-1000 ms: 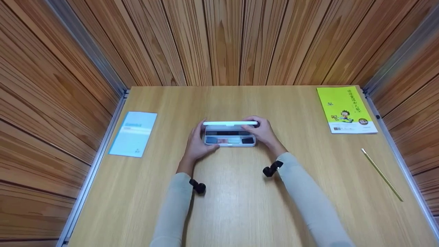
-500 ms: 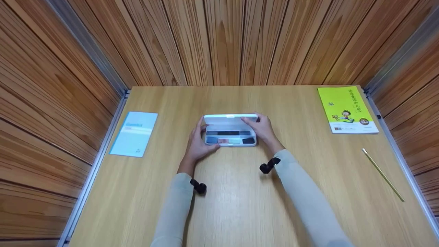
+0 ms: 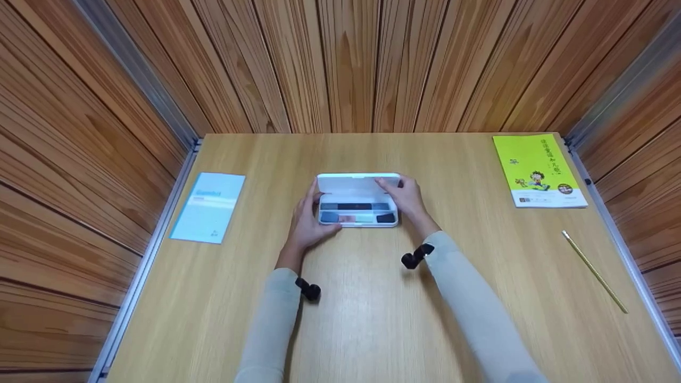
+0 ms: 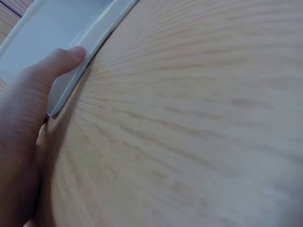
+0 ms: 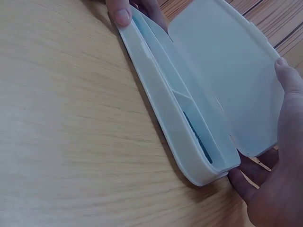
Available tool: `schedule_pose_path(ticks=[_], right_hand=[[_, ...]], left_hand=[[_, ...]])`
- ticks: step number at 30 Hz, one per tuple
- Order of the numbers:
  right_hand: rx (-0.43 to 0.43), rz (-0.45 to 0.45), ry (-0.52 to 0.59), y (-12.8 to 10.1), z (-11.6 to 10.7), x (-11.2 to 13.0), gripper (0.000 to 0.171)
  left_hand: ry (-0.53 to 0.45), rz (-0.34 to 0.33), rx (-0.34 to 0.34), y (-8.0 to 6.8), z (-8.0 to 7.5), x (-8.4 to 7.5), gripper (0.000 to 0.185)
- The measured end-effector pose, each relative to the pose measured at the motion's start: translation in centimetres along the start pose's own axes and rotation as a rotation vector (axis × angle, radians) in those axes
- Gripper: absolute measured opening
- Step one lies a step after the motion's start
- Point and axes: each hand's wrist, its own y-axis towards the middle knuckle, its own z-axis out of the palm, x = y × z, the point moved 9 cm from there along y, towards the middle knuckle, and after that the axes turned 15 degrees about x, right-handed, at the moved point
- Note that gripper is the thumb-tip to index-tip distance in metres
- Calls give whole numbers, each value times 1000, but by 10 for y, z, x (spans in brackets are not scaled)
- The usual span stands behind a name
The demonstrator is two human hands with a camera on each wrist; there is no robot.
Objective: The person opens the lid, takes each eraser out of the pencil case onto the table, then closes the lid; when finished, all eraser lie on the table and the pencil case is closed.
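The worktop (image 3: 362,324) before me is pale, flat and wood-grained, with light glinting off its near middle; a white case (image 3: 358,200) sits on it a little beyond the centre, its lid (image 3: 348,184) raised. Over on the left side a light blue booklet (image 3: 207,208) lies flat, set slightly askew near the edge; in the far right corner I see a yellow-green book (image 3: 540,171), cover up; nearer along that same side a thin gold stick (image 3: 595,272) lies slantwise, well apart from the case.
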Motion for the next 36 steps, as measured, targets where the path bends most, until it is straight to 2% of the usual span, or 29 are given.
schedule_pose_path(ticks=[7,14,20,30,36], right_hand=[[56,-2,-21,-3,-1,-1,54],[85,-12,-65,-14,-13,-6,64],[99,-35,-85,-28,-25,-9,64],[118,-80,-137,-53,-35,-9,61],[122,-128,-136,-63,-35,-8,57]], left_hand=[[19,-13,6,1,0,0,138],[37,7,13,3,-1,-1,140],[59,20,21,4,-3,-3,140],[48,-34,85,11,-4,-2,145],[78,-17,96,15,-6,-1,149]])
